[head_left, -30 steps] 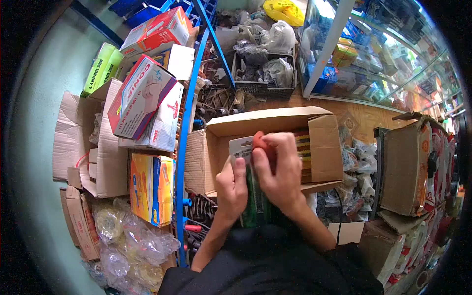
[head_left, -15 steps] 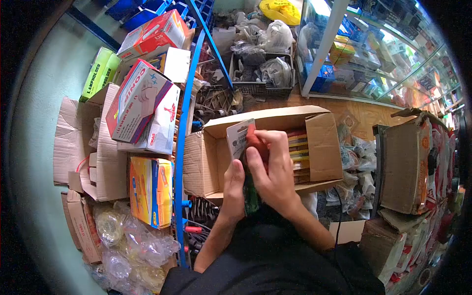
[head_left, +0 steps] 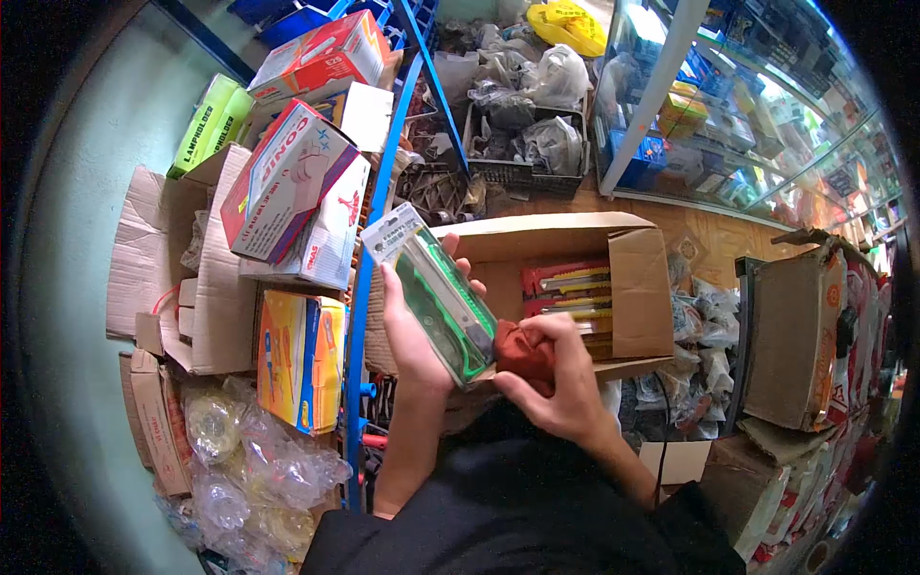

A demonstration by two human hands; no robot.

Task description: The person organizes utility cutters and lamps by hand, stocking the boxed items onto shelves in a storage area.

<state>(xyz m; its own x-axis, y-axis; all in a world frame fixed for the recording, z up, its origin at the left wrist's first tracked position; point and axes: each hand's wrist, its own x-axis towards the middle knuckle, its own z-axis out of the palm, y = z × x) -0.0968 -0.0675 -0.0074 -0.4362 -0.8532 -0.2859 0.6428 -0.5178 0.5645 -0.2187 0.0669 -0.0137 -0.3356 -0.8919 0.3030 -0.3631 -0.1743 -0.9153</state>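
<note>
The right hand [head_left: 563, 385] is closed around a dark red cloth [head_left: 522, 350] and presses it against the lower end of a packet [head_left: 436, 292]. The left hand [head_left: 410, 335] grips that packet from behind, with its fingers curled round the far edge. The packet is long, clear plastic over a green tool, with a pale printed card on top. It slants up to the left, held just in front of the open cardboard box [head_left: 644, 287]. Inside the box lie stacked red and yellow packets [head_left: 570, 287]. Beyond the box stands a black crate [head_left: 522, 174] of bagged goods.
</note>
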